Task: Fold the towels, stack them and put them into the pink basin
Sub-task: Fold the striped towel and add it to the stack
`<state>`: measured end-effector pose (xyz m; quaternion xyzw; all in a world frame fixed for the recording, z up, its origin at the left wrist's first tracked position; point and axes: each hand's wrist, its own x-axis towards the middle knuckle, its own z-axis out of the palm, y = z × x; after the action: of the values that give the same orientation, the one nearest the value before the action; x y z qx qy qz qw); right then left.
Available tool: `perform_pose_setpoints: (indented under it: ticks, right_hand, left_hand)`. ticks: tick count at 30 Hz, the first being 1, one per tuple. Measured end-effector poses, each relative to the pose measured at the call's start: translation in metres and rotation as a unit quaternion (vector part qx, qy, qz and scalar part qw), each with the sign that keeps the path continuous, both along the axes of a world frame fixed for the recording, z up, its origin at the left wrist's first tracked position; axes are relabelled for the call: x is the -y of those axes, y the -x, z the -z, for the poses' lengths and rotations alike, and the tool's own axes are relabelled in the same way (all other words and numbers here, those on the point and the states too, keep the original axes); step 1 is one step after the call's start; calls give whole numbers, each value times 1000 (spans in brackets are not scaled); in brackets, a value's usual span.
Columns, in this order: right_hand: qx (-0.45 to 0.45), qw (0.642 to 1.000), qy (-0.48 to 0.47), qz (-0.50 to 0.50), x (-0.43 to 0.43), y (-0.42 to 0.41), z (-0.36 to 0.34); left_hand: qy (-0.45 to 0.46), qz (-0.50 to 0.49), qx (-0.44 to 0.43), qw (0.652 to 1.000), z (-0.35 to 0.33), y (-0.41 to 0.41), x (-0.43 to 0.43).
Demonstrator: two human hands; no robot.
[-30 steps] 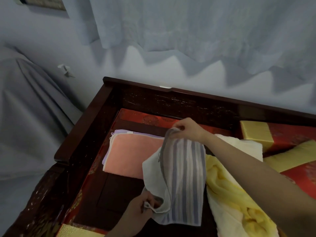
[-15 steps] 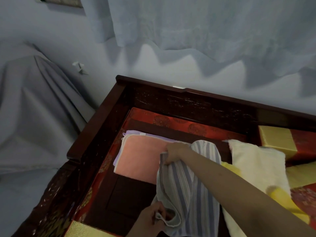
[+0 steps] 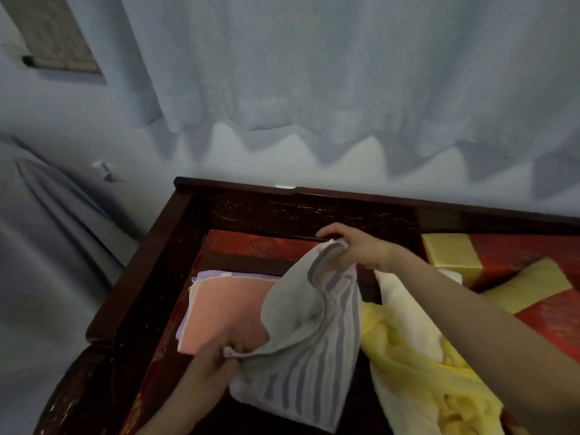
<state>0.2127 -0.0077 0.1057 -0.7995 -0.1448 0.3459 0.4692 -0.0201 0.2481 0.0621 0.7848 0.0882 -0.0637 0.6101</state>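
- Two bare hands are seen from the head camera, and a striped towel (image 3: 310,334) is held up between them over a dark wooden bench (image 3: 138,268).
- Far end of the striped towel is pinched by the right hand (image 3: 351,246), with the fingers closed on a bunched edge of cloth near the bench's back rail.
- Near end is gripped by the left hand (image 3: 219,353), with the fingers closed on a corner of the same towel; that hand is blurred.
- Between the two grips the striped towel sags and is partly doubled over, with a plain grey side turned out on the left and grey-blue stripes shown on the right and below.
- A folded pink towel (image 3: 226,309) lies flat on the bench to the left, and part of it is covered by the striped towel.
- A lilac towel (image 3: 213,274) is seen beneath the pink one, with only its edges showing along the far and left sides.
- A loose yellow towel (image 3: 417,372) is heaped to the right of the striped towel, under the right forearm.
- A cream towel (image 3: 405,302) lies against the yellow one, on its far side.
- Red and gold cushions (image 3: 502,262) are seen at the right end of the bench.
- A pale curtain (image 3: 314,73) hangs above the bench, against the wall.
- The pink basin cannot be seen in this view.
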Motion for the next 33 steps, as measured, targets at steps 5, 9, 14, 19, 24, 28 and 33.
perform_pose_setpoints:
  ticks: [5,9,14,19,24,28,33]
  right_hand:
    - [95,987,-67,115,56,-11,-51]
    - [173,963,-90,186,75,-1,-85]
    - [222,934,-107,259,78,10,-98]
    - [284,882,-159,340,86,12,-109]
    - [285,894,-154,309,101,19,-114]
    - [310,902,-106,280,109,24,-108]
    - [336,910,-83,227,103,42,-109]
  left_hand:
    - [-71,-47,120,989,-70,-48,-27]
    - [-141,-106,179,968,-114,-92,-40]
    - [-303,-63,203,929,-146,-129,-46]
    - [-246,-116,224,936,-181,-151,-35]
    - [84,-31,160,983,-199,-146,-36]
    - [-171,65,247,952,-191,-147,-57]
    - [-249,75,264,929,-183,-143,-56]
